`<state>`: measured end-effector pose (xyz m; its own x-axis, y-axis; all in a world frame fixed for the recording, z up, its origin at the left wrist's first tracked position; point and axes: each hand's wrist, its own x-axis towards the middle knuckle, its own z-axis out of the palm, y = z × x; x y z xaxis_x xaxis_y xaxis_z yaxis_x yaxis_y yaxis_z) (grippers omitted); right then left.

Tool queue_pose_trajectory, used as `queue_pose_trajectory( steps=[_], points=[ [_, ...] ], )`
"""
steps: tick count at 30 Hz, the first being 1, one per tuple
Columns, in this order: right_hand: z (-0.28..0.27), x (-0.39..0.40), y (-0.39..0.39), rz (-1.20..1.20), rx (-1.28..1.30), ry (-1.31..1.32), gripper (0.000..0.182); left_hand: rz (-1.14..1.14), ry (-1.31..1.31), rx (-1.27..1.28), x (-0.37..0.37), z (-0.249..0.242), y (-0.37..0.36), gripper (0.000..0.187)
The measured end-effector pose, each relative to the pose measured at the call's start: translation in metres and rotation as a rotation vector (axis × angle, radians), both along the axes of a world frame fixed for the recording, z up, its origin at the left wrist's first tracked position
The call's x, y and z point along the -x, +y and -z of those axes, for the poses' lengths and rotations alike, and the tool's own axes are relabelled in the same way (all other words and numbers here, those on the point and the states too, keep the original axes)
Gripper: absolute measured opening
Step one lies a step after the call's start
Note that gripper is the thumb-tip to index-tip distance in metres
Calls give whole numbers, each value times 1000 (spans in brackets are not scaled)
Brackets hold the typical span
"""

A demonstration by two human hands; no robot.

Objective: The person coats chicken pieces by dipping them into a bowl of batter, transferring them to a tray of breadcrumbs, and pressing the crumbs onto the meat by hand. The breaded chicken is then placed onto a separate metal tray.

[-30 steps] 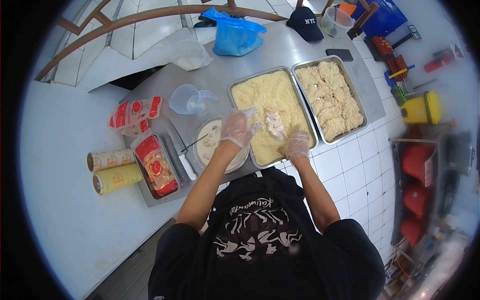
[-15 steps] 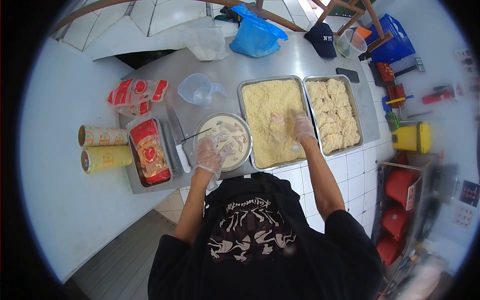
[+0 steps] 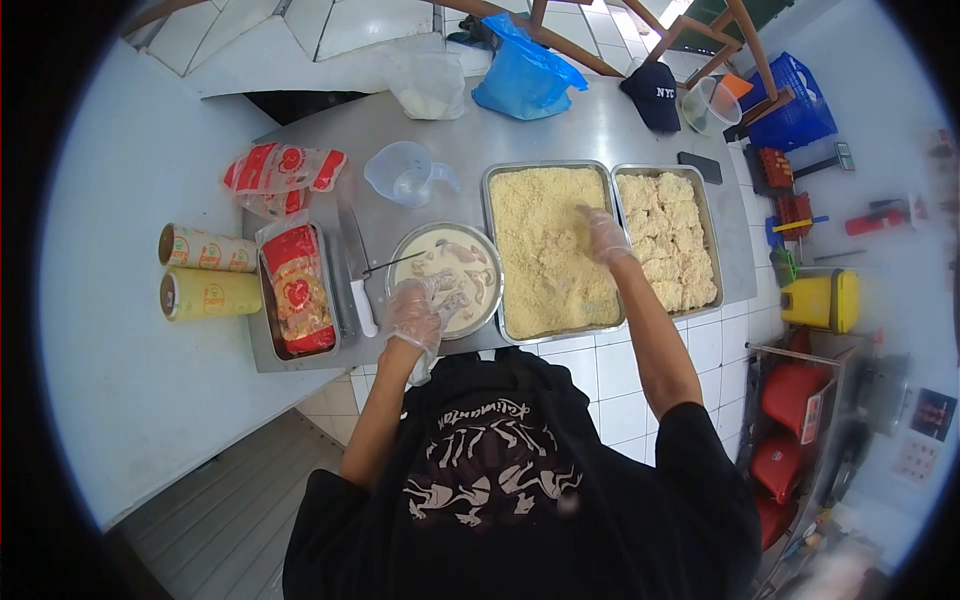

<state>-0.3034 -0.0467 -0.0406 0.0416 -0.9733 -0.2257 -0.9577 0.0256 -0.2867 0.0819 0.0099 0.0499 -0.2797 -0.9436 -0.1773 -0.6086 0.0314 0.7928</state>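
My left hand (image 3: 415, 312), in a clear plastic glove, rests at the near rim of a round metal bowl (image 3: 497, 318). Its fingers are apart and coated with white batter (image 3: 432, 242), among pale pieces of meat (image 3: 482, 284). A thin dark stick lies across the bowl's left rim. My right hand (image 3: 608, 238), also gloved, is over the right side of a metal tray of yellowish crumbs (image 3: 535, 195), fingers stretched out. Close to it a lump in the crumbs (image 3: 563, 243) looks covered over. Another tray of crumb-coated pieces (image 3: 662, 235) adjoins on the right.
A white-handled knife (image 3: 363, 305) lies left of the bowl, beside a tray with a bagged meat pack (image 3: 300, 290). Behind stand a clear measuring jug (image 3: 402, 175), a blue bag (image 3: 527, 75) and a cap (image 3: 655, 95). A phone (image 3: 699, 168) lies at the right.
My right hand has moved slightly up in the crumb tray. The pinkish piece beside it is now covered with crumbs. My left hand stays at the bowl; the view has shifted slightly.
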Motion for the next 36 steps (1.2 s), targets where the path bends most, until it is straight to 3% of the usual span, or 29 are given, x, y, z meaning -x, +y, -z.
queue_pose_trajectory(
  steps=[1,2,4,5,7,11,13,14,16,18,20,22,25,26,28,30,32,35,36],
  points=[
    [17,1,-4,-128,74,293,54,28,-17,-20,1,3,-1,45],
    [28,-2,-2,-124,78,291,54,54,-34,-41,1,4,-1,44],
    [44,-8,1,-284,44,673,50,72,-75,13,2,0,-2,45],
    [50,-4,-1,-282,45,672,50,90,-114,60,2,-1,-1,46],
    [56,10,-8,-236,-136,249,50,78,-104,55,3,1,-2,46],
    [-3,11,-9,-319,-270,200,52,29,20,21,-2,31,3,45],
    [-51,-3,-2,-137,-257,-221,64,39,43,-22,0,33,5,45],
    [-45,-1,3,-135,-261,-220,64,52,60,-61,0,33,6,46],
    [-30,4,11,110,-302,-313,77,57,28,-61,0,29,8,47],
    [-33,-13,38,110,-281,-164,77,56,1,-54,-1,32,7,47],
    [-30,-37,63,101,-263,-14,77,-13,171,-104,-5,48,8,44],
    [-4,-53,77,287,-207,59,81,-23,95,-75,1,16,8,42],
    [60,-33,83,432,-18,-159,86,8,-20,-13,-2,23,8,42],
    [50,-32,79,438,-20,-163,86,46,-54,20,-4,28,8,43],
    [2,-31,64,368,-442,-141,72,85,-90,37,0,12,7,40],
    [-28,-35,68,311,-379,-183,66,119,-120,53,1,15,6,38],
    [-34,-35,68,253,-316,-223,60,29,98,-100,2,28,4,39],
    [-29,-28,49,225,-257,-160,57,62,-35,-32,6,10,6,38],
    [-23,-29,40,234,-129,-176,61,66,-35,-28,5,11,6,38]
  ],
)
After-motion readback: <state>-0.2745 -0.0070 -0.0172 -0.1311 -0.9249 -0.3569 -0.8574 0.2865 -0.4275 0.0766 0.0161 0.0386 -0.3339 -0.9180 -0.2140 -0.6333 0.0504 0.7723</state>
